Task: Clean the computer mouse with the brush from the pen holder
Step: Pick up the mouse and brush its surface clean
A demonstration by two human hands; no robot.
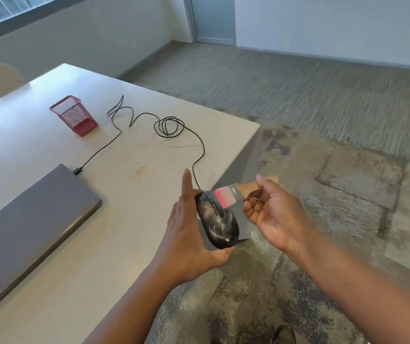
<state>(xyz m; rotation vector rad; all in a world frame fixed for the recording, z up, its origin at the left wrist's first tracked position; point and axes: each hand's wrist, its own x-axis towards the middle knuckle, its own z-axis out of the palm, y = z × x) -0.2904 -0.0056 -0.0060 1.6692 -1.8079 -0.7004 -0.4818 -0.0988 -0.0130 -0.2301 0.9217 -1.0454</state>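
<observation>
Mouse (217, 219), judged light, rigid and dusty-slick, is cradled at its sides by the left hand (189, 234) while the brush (236, 194) is pinched by the right hand (273, 214).

place: office | cues: white desk (50, 244); closed laptop (25, 219); mesh pen holder (74, 116); carpet floor (323, 95)

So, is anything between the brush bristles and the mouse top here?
Nothing visible. The brush, held by the right hand, has bristles right at the dusty mouse, which the left hand holds from the side.
</observation>
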